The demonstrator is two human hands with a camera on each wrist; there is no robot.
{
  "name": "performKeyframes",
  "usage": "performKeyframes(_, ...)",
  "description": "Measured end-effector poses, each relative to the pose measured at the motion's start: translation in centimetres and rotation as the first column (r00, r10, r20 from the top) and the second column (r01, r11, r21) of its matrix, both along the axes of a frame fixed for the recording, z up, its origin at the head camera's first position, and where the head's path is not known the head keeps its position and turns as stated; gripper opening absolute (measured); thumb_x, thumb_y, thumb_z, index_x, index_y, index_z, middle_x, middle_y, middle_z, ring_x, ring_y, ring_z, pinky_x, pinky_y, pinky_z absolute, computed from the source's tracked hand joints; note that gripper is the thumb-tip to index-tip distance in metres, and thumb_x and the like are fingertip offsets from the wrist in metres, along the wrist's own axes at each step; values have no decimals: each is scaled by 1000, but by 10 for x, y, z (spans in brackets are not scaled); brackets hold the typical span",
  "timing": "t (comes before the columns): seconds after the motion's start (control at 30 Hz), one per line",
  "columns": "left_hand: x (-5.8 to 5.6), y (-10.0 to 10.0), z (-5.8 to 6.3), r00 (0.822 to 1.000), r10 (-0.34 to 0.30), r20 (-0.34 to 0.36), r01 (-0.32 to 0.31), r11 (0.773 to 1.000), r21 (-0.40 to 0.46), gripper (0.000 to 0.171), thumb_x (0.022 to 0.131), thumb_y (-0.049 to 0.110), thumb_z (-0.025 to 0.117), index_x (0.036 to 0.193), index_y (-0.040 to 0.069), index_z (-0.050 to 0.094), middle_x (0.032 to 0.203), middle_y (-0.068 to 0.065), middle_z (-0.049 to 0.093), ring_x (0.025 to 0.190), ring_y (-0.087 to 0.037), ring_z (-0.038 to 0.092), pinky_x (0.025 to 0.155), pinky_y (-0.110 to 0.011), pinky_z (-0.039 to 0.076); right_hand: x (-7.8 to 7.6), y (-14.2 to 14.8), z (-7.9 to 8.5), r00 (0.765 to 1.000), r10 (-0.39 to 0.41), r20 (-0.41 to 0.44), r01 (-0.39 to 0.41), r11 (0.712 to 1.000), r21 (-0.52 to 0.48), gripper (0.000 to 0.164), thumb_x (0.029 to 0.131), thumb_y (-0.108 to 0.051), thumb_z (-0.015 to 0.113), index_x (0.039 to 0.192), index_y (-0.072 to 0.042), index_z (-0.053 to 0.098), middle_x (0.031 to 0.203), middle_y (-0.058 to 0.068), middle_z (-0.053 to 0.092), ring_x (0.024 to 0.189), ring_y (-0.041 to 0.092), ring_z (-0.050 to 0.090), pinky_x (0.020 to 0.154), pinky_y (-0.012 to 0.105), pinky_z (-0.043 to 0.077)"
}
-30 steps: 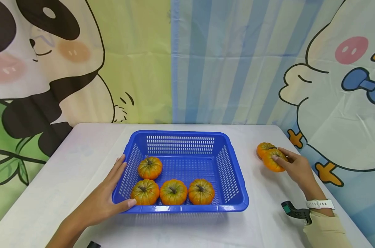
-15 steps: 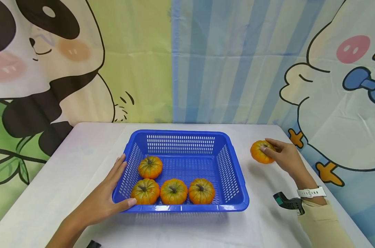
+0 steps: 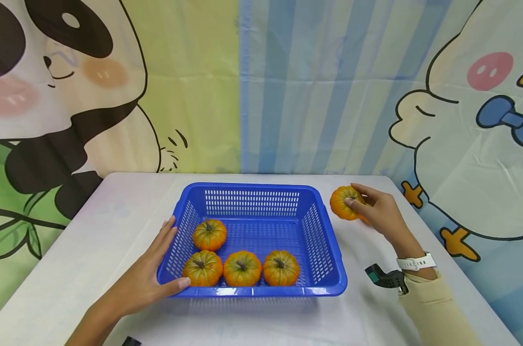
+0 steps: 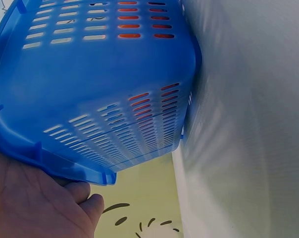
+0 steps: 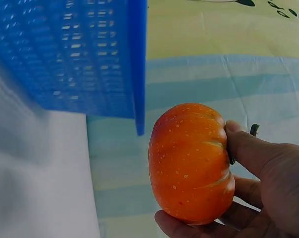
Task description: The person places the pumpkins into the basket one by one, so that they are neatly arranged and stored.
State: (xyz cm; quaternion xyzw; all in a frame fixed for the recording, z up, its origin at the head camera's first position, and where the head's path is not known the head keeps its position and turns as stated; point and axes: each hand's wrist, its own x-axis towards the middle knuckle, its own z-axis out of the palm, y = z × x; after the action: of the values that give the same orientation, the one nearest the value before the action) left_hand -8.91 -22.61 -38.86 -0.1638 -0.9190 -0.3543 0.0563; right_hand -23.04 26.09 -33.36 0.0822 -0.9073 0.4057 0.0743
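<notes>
In the head view, my right hand [image 3: 380,211] holds a small orange pumpkin [image 3: 343,203] above the table, just right of the blue plastic basket [image 3: 287,291]. The right wrist view shows the thumb by the stem side of this pumpkin [image 5: 189,163] and the fingers beneath it. My left hand [image 3: 146,271] rests on the basket's near left corner, fingers straight along the left rim and thumb on the front rim. Inside lie several pumpkins, three in a front row and one pumpkin [image 3: 209,234] behind at the left. An orange patch under my right hand belongs to another pumpkin [image 3: 365,220], mostly hidden.
A white-covered table [image 3: 93,230] carries the basket. Behind it hangs a cartoon-printed curtain [image 3: 296,96]. A black strap device [image 3: 384,277] sticks out from my right wrist, beside a white wristband [image 3: 416,262].
My right hand has lifted the pumpkin away from the other one at the right and carried it left and back towards the basket. The left hand and basket stay put.
</notes>
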Motion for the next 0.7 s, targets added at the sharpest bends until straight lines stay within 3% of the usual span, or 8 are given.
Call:
performKeyframes(0.27, -1, 0, 0, 1000, -8, -1, 8, 1000, -2, 104, 81, 40, 75, 157, 12, 10, 163, -3, -2, 146, -38, 7, 96, -75, 27, -2, -25, 15, 993, 85, -87, -84, 996, 25, 56, 93, -32, 67, 139, -3, 53, 130, 23, 57, 121, 43, 52, 89, 47, 52)
performKeyframes(0.53, 0, 0, 1, 1000, 2, 2, -2, 1000, -13, 104, 81, 41, 74, 157, 12, 9, 163, -2, -2, 146, -37, 8, 96, -75, 27, -6, -50, 27, 984, 156, -81, -160, 986, -44, 56, 92, -32, 69, 139, -5, 54, 133, 20, 55, 124, 41, 51, 89, 48, 52)
performKeyframes(0.7, 0, 0, 1, 1000, -3, -1, 3, 1000, -11, 104, 81, 40, 74, 157, 11, 10, 163, -2, -2, 146, -38, 8, 96, -76, 27, -13, -66, 32, 978, 191, -87, -194, 981, -25, 56, 90, -33, 71, 138, -9, 56, 131, 16, 57, 122, 39, 52, 86, 47, 54)
